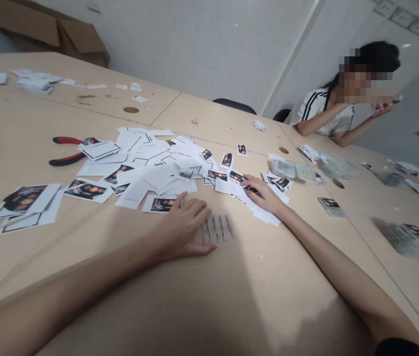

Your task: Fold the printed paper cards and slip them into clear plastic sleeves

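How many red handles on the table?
2: upper handle and lower handle, both left of the paper pile. Others may be hidden under the paper.

Bent over the pale wooden table [180, 306], somebody has the left hand [189, 225] around the left edge of a clear tray [220, 228] holding four slim dark pieces; I can't tell whether it grips. The right hand [265, 195] rests its fingertips on small printed cards [250, 190], just beside a loose heap of white cards [157, 165]. Red-handled pliers [69, 160] poke out from the heap's left side. Over at the far right sits a co-worker [320, 109] in a white striped-sleeve top, both forearms raised, near some clear packs [337, 167].
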`<state>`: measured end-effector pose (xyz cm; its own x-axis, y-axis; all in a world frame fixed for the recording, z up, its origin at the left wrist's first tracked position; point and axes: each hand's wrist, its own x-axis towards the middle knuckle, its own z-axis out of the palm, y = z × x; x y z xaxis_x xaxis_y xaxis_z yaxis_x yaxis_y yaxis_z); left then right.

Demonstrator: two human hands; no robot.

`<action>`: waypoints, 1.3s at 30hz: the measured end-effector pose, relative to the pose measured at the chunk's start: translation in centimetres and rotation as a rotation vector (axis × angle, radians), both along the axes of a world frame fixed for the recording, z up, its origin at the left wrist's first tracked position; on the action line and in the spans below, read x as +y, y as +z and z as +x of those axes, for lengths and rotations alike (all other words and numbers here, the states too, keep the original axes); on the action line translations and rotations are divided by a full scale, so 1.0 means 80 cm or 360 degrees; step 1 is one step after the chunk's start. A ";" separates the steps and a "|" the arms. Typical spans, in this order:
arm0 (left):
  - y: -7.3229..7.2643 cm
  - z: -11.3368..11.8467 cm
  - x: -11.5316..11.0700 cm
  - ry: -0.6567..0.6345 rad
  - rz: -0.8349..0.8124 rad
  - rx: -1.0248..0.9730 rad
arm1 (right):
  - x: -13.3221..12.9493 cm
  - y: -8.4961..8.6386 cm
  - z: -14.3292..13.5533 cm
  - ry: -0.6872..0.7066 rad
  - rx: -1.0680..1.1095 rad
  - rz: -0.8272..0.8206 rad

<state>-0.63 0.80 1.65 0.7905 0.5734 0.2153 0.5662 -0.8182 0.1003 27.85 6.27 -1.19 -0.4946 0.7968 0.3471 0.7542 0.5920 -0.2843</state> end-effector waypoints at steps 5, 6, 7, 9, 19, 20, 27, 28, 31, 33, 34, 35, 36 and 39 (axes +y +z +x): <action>0.001 0.000 0.000 -0.0011 0.0003 -0.0026 | -0.002 0.000 -0.003 -0.0058 -0.0010 0.0017; 0.001 0.000 -0.001 -0.0008 -0.0005 -0.0029 | -0.003 0.000 -0.003 -0.0063 -0.0011 0.0022; 0.002 0.000 -0.001 -0.0004 -0.0015 -0.0030 | -0.003 0.000 -0.004 -0.0066 -0.0013 0.0026; 0.003 0.001 -0.001 0.0006 -0.0033 -0.0029 | -0.004 0.001 -0.005 -0.0073 -0.0023 0.0023; 0.001 0.001 -0.001 0.0006 -0.0004 0.0012 | -0.006 0.002 -0.005 -0.0051 0.0011 0.0048; 0.001 0.001 -0.001 0.0004 -0.0002 0.0009 | -0.006 0.003 -0.005 -0.0050 0.0007 0.0049; 0.000 0.000 -0.001 -0.0006 -0.0007 -0.0047 | -0.009 0.005 -0.007 -0.0091 0.0023 0.0023; 0.000 0.000 -0.001 -0.0007 -0.0008 -0.0059 | -0.009 0.005 -0.007 -0.0087 0.0025 0.0023; 0.000 0.000 -0.001 -0.0009 -0.0013 -0.0068 | -0.009 0.006 -0.008 -0.0087 0.0015 0.0011; 0.001 0.000 -0.001 -0.0007 -0.0011 -0.0055 | -0.009 0.006 -0.008 -0.0114 0.0005 0.0008; 0.001 0.000 -0.001 -0.0006 -0.0009 -0.0049 | -0.009 0.006 -0.008 -0.0124 0.0008 0.0021; 0.001 0.000 -0.001 -0.0004 -0.0008 -0.0042 | -0.009 0.006 -0.008 -0.0128 0.0019 0.0043; 0.002 0.001 -0.001 -0.0003 -0.0008 -0.0033 | -0.008 0.006 -0.008 -0.0125 0.0035 0.0071; 0.002 0.001 -0.001 0.0001 -0.0008 -0.0004 | -0.006 0.004 -0.009 -0.0105 0.0090 0.0129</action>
<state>-0.53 0.70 1.84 0.7897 0.5749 0.2143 0.5663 -0.8174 0.1061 27.15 5.78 -0.87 -0.4197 0.7952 0.4375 0.7764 0.5643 -0.2808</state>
